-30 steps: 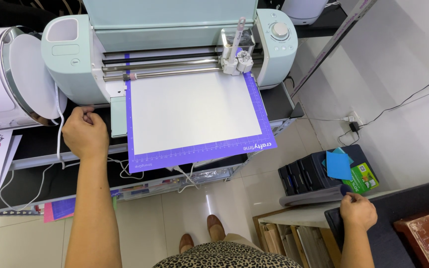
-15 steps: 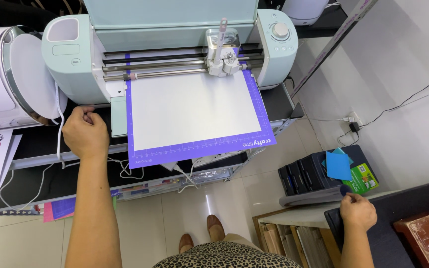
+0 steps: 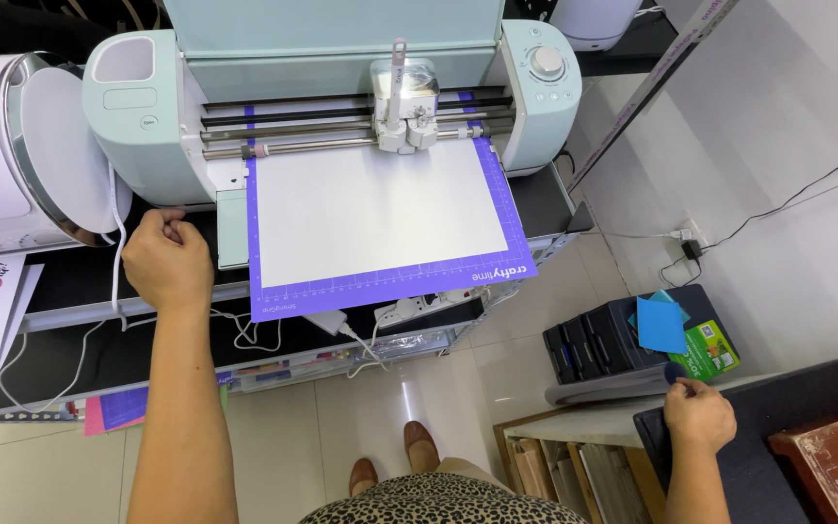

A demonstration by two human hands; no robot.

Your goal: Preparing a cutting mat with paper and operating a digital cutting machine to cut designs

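A mint-green cutting machine [image 3: 147,116] stands on a black shelf with its lid up. A purple cutting mat [image 3: 380,281] carrying a white sheet [image 3: 370,209] sticks out of its front. The white tool carriage [image 3: 404,107] sits on the rail over the sheet's far edge, a little right of the middle. My left hand [image 3: 167,260] rests as a loose fist on the shelf edge, left of the mat and touching neither mat nor machine. My right hand [image 3: 698,415] lies with curled fingers on the corner of a dark board [image 3: 758,456] at the lower right.
A white round-doored machine [image 3: 12,155] stands to the left. White cables [image 3: 113,262] hang off the shelf. A black file stack [image 3: 598,340] with blue paper [image 3: 660,325] and a green box [image 3: 710,349] sits at right. My feet [image 3: 390,461] stand on the tiled floor.
The carriage has slid left along the rail, from the sheet's right side toward the middle. The mat has fed a little into the machine. Both hands have stayed put.
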